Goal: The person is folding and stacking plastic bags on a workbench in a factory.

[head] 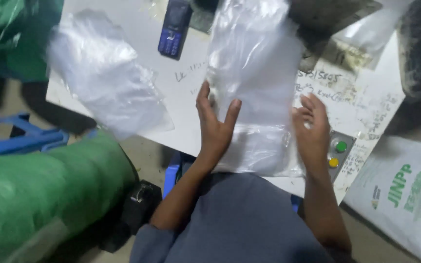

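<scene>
Both hands lie flat, fingers spread, gripping nothing – the left hand (214, 127) on the left edge of a clear rectangular plastic bag (254, 83), the right hand (312, 132) on its right edge. The bag rests on a white scribbled-on tabletop (186, 124). Leftward lies a crumpled clear plastic sheet (105, 80) – farther off, a dark blue keypad phone (174, 28)
</scene>
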